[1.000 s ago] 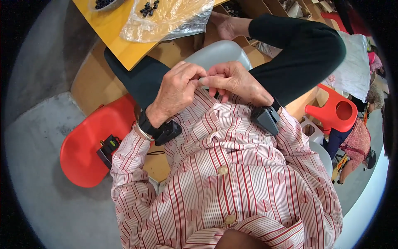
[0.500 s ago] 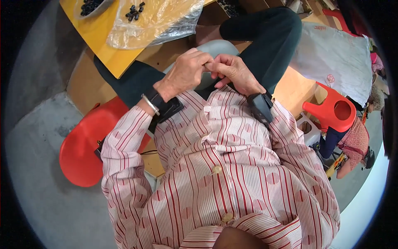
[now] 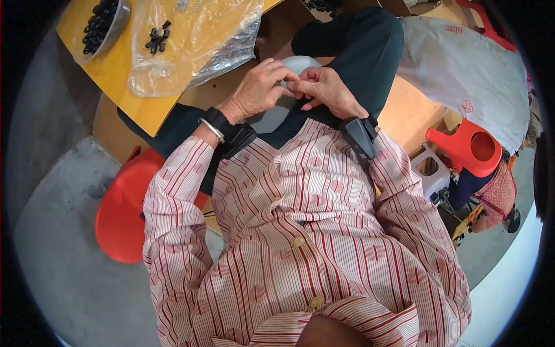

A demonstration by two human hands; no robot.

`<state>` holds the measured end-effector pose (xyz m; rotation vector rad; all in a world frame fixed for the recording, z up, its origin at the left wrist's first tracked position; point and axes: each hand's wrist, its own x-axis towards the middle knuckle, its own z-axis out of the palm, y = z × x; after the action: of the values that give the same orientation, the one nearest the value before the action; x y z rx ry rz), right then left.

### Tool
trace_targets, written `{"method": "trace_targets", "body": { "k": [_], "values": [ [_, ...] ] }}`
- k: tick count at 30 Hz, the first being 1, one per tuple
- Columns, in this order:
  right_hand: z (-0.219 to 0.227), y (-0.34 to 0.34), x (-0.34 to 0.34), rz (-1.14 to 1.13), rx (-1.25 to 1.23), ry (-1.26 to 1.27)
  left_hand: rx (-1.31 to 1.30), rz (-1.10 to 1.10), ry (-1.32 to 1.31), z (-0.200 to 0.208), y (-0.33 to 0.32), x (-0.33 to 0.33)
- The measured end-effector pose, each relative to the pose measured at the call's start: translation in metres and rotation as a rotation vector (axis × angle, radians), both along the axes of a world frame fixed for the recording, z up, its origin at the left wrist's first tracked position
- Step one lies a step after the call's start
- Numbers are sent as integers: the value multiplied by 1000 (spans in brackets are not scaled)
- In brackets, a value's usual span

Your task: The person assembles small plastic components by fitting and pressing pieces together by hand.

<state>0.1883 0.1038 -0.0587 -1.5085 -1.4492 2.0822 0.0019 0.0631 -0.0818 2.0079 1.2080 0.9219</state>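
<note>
My left hand (image 3: 260, 88) and my right hand (image 3: 330, 92) meet above my lap, fingertips pinched together. Whatever they pinch is too small and too hidden by the fingers to make out. Below them, between my legs, shows a rounded pale grey surface (image 3: 272, 120). On the yellow table (image 3: 110, 78) ahead to the left lies a clear plastic bag (image 3: 199, 52), and several small black parts (image 3: 157, 40) are heaped on it. A translucent bowl (image 3: 120, 26) of black ring-like pieces (image 3: 98, 29) stands at the table's left.
A red chair (image 3: 124, 214) is at my left. To the right are a large white sack (image 3: 468, 75), a red stool (image 3: 477, 147) and a pale stool (image 3: 432, 173). Another person (image 3: 497, 194) is at the far right. Cardboard boxes (image 3: 286, 29) stand beyond my legs.
The view has shifted, bringing more of the bowl and table into sight. My hands stay together at the fingertips, with the fingers slightly rearranged.
</note>
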Motion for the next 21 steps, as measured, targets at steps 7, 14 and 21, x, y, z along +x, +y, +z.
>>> {"method": "trace_targets", "body": {
  "k": [7, 14, 21],
  "values": [
    [-23, 1, 3, 83, -15, 8, 37, -50, -22, -24, 1, 2],
    [-30, 1, 3, 176, 161, -106, 21, -4, -48, -37, 0, 7],
    [-20, 3, -3, 250, 278, -257, -43, 46, -62, -38, 2, 9]
  ]
}}
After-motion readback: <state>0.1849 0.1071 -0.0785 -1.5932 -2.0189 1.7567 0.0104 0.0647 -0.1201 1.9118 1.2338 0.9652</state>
